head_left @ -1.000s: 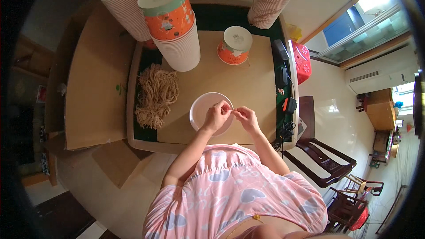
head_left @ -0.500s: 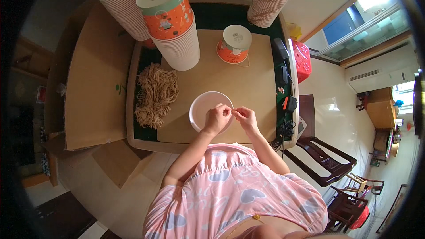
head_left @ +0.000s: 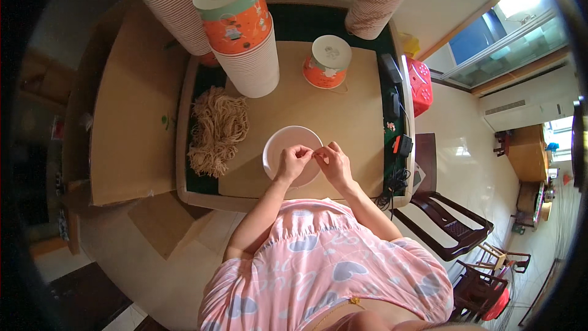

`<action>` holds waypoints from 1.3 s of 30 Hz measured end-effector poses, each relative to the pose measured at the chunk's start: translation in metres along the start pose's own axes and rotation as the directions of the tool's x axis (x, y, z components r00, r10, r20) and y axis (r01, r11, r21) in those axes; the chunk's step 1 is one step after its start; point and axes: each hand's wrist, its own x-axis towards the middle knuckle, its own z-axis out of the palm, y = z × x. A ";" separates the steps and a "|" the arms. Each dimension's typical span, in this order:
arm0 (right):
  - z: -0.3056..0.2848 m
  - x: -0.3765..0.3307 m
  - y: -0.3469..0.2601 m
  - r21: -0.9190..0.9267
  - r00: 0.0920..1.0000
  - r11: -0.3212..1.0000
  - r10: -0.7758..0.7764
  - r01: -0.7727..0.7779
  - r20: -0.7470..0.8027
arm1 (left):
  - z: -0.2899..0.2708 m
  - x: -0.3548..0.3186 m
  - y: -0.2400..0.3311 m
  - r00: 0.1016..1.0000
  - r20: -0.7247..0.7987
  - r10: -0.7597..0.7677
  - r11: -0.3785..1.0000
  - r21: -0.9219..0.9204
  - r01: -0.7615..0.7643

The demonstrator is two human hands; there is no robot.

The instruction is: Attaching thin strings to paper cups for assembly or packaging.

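Close together over the near right rim of a white paper tub (head_left: 280, 141), my left hand (head_left: 294, 163) and my right hand (head_left: 334, 167) are both pinched. Their fingertips nearly meet; whatever is between them is too small to make out. The tub's open mouth faces up, and its lower part is hidden by my hands. To its left lies a loose bundle of beige cord (head_left: 217, 130). Farther back, an orange printed tub (head_left: 324, 76) stands upside down, with a thin cord loop at its right side.
A cardboard sheet (head_left: 362, 122) covers much of the table. Tall tub stacks rise at the back: one near left (head_left: 250, 64), one behind it (head_left: 177, 9), another at right (head_left: 375, 6). A cardboard box (head_left: 131, 116) stands left; black adapters (head_left: 391, 104) and cables line the right edge.
My right hand has turned and its fingers are raised slightly; it has shifted a little left toward my left hand. Both hands stay at the tub's rim.
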 end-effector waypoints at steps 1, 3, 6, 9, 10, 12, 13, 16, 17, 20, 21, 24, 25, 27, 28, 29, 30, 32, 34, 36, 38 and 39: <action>0.000 0.001 -0.001 0.000 1.000 1.000 -0.005 0.005 0.004 | -0.002 0.000 -0.002 1.000 -0.001 0.010 1.000 0.018 -0.010; -0.001 0.001 -0.005 -0.014 1.000 1.000 -0.021 0.021 -0.011 | -0.005 -0.002 0.000 1.000 -0.007 0.018 0.999 0.036 -0.018; 0.000 0.002 -0.009 -0.015 0.997 0.997 -0.073 0.072 -0.036 | -0.006 -0.004 0.006 1.000 0.003 0.014 0.995 -0.102 -0.013; 0.001 0.003 -0.009 -0.042 0.997 0.996 -0.076 0.075 -0.015 | -0.010 -0.002 0.010 0.999 0.016 -0.042 0.995 -0.088 0.044; 0.001 0.004 -0.009 -0.045 0.996 0.995 -0.084 0.083 -0.011 | -0.011 -0.002 0.010 1.000 0.010 -0.025 0.997 -0.073 0.026; 0.004 0.005 -0.007 -0.175 0.992 0.983 -0.075 0.057 -0.103 | -0.012 -0.002 0.009 1.000 0.002 -0.004 0.998 -0.061 0.004; 0.005 0.006 -0.003 -0.178 0.991 0.982 -0.082 0.063 -0.102 | -0.012 -0.002 0.008 1.000 0.009 0.009 0.999 -0.046 -0.008; 0.006 0.006 0.003 -0.184 0.992 0.981 -0.087 0.070 -0.087 | -0.012 -0.002 0.008 1.000 0.019 0.006 0.999 -0.032 -0.005; 0.005 0.006 0.000 -0.184 0.994 0.981 -0.078 0.063 -0.075 | -0.011 -0.002 0.008 1.000 0.023 -0.011 0.999 -0.031 0.011; 0.006 0.005 -0.003 -0.179 0.996 0.982 -0.063 0.051 -0.062 | -0.003 -0.002 0.000 0.996 -0.010 0.093 0.992 0.084 -0.092; 0.006 0.004 -0.003 -0.173 0.997 0.984 -0.053 0.041 -0.062 | 0.001 -0.003 0.001 0.994 -0.024 0.109 0.989 0.104 -0.106; 0.006 0.002 -0.002 -0.136 0.997 0.990 -0.055 0.047 -0.057 | 0.006 -0.006 0.014 0.992 -0.041 0.117 0.968 0.229 -0.104; 0.006 0.002 0.000 -0.137 0.997 0.990 -0.054 0.046 -0.060 | 0.006 -0.006 0.013 0.992 -0.039 0.118 0.968 0.229 -0.106; 0.007 0.002 0.001 -0.143 0.996 0.988 -0.070 0.061 -0.060 | 0.004 -0.005 0.013 0.990 -0.038 0.136 0.954 0.275 -0.120; 0.006 0.002 0.001 -0.142 0.996 0.988 -0.070 0.061 -0.062 | 0.003 -0.005 0.012 0.990 -0.037 0.137 0.953 0.276 -0.122; 0.006 0.002 0.001 -0.141 0.995 0.988 -0.070 0.060 -0.067 | 0.002 -0.006 0.017 0.990 -0.032 0.141 0.948 0.294 -0.125; 0.006 0.002 0.001 -0.139 0.995 0.989 -0.069 0.058 -0.072 | 0.000 -0.007 0.019 0.989 -0.026 0.144 0.942 0.311 -0.129; 0.005 0.002 0.000 -0.147 0.997 0.988 -0.053 0.043 -0.062 | -0.002 -0.008 0.017 0.987 -0.027 0.158 0.940 0.311 -0.142; 0.003 0.003 -0.004 -0.154 0.998 0.988 -0.039 0.031 -0.050 | -0.005 -0.009 0.015 0.985 -0.030 0.170 0.938 0.310 -0.153; 0.003 0.004 -0.013 -0.109 0.988 0.987 -0.128 0.119 -0.080 | -0.007 -0.009 0.015 0.987 -0.001 0.162 0.953 0.261 -0.156; 0.006 0.006 -0.009 -0.024 0.989 0.991 -0.134 0.133 -0.067 | -0.008 -0.009 0.017 0.992 0.003 0.126 0.977 0.171 -0.125; 0.008 0.007 -0.005 0.060 0.988 0.988 -0.142 0.145 -0.054 | -0.008 -0.008 0.019 0.996 0.010 0.090 0.993 0.079 -0.091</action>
